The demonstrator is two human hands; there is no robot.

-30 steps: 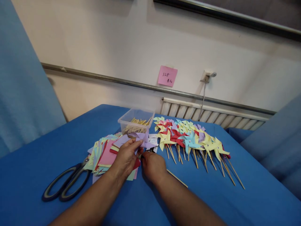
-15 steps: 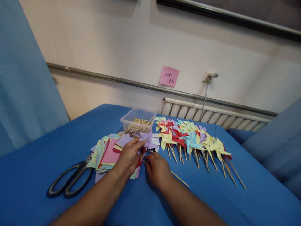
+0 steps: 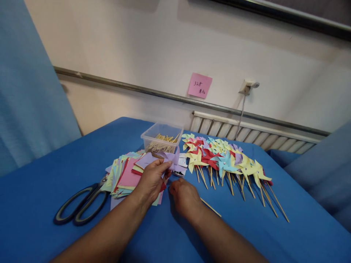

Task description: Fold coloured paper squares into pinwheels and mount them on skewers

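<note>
My left hand point(image 3: 154, 179) pinches a purple paper pinwheel point(image 3: 177, 161) between thumb and fingers, above the right edge of a stack of coloured paper squares point(image 3: 128, 174). Just below and right of it, my right hand point(image 3: 185, 199) is closed with its fingers curled in, close to the tabletop. Whatever it may hold is hidden. A loose wooden stick point(image 3: 212, 208) lies on the blue tablecloth beside my right wrist, partly covered by it. Partly hidden behind the pinwheel is a white printed card point(image 3: 183, 159).
A clear plastic box point(image 3: 146, 140) of wooden sticks stands behind the paper stack. Large dark-handled scissors point(image 3: 82, 206) lie at the left. Finished pinwheels point(image 3: 225, 163) on sticks spread over the right side. Behind the table are a radiator point(image 3: 219, 128) and a wall.
My right hand has drawn slightly down from the pinwheel. My left hand still holds the pinwheel in nearly the same spot. The camera view has tilted a little.
</note>
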